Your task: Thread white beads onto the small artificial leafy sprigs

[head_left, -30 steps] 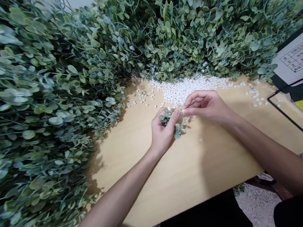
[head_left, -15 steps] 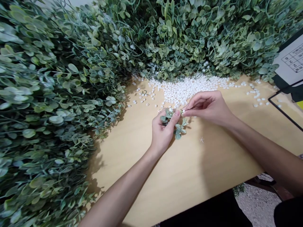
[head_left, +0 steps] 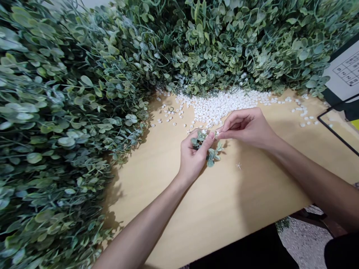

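Fingers of the left hand (head_left: 193, 158) grip a leafy sprig (head_left: 212, 157) in the head view, its leaves showing on both sides of the thumb. Right hand (head_left: 251, 129) fingers pinch what looks like a small white piece (head_left: 217, 133) just beside that thumb. White beads (head_left: 215, 108) lie beyond the fingers on the counter (head_left: 190, 220); a star-shaped piece (head_left: 238, 166) lies nearer the wearer. The step seems to be fine fitting at the sprig, calling for a steady left grip and small, exact right fingertip movement.

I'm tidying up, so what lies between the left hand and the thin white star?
Leaves of the held green sprig, then bare light-brown tabletop, in the head view.
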A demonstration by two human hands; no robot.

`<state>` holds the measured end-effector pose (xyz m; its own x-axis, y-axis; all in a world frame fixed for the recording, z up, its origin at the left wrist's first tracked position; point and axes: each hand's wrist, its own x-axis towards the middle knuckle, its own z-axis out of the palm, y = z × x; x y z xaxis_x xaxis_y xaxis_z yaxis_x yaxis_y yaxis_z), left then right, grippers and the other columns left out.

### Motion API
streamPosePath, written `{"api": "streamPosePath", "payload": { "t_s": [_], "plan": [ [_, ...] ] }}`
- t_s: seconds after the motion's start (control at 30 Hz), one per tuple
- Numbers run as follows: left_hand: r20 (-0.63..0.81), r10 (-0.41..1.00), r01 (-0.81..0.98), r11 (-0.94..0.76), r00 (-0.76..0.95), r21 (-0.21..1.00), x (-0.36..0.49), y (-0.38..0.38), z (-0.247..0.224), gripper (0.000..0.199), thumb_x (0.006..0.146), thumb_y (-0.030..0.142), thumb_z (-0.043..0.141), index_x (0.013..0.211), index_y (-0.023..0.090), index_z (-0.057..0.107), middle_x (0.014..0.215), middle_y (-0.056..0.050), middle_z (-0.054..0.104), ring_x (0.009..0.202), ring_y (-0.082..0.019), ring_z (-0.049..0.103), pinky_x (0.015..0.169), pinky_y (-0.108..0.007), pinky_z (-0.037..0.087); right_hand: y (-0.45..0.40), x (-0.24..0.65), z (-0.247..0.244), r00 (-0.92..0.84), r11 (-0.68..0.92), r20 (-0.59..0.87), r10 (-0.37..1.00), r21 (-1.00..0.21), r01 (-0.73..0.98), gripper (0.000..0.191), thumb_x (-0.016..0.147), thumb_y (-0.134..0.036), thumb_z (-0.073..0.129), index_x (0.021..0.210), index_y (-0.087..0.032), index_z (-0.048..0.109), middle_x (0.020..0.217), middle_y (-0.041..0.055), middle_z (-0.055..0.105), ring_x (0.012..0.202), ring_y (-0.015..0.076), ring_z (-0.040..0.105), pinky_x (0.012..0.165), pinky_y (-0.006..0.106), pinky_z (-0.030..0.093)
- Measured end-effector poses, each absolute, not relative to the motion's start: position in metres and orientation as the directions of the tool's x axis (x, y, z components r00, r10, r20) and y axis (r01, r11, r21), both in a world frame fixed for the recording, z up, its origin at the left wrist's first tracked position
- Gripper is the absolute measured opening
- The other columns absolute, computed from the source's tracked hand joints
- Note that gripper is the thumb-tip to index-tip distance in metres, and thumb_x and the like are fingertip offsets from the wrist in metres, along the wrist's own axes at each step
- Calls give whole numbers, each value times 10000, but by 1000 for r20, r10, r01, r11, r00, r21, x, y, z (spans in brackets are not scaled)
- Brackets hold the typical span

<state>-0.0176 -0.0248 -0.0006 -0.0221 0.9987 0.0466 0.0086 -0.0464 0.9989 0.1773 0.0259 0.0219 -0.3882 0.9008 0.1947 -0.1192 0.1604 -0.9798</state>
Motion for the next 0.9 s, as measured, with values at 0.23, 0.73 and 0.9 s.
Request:
{"api": "streamPosePath", "payload": {
  "t_s": [0.23, 0.73, 0.9],
  "plan": [
    [82, 996, -6, -83, -35, 997, -16, -24, 1, 430, 870, 526, 809, 668, 189, 635, 702, -1, 548, 639, -132, 482, 592, -287, 392, 25, 176, 23, -394, 138, 185, 900, -980, -143, 282, 637, -313, 1015, 752, -194, 786, 729, 13, 786, 643, 137, 735, 582, 231, 585],
    [91, 996, 19, -91, -6, 996, -20, -24, -1, 389, 899, 492, 792, 700, 185, 657, 707, 0, 581, 640, -121, 533, 608, -262, 441, 23, 174, 21, -399, 110, 139, 907, -989, -94, 296, 670, -377, 997, 760, -212, 768, 762, 22, 798, 708, 185, 774, 630, 289, 617],
    [77, 997, -14, -77, 0, 997, -18, -25, -2, 375, 918, 486, 773, 730, 183, 657, 702, -4, 601, 613, -117, 552, 575, -248, 462, 22, 173, 19, -400, 114, 161, 902, -984, -138, 288, 686, -359, 990, 794, -201, 774, 781, 23, 805, 719, 187, 788, 670, 295, 639]
  ]
}}
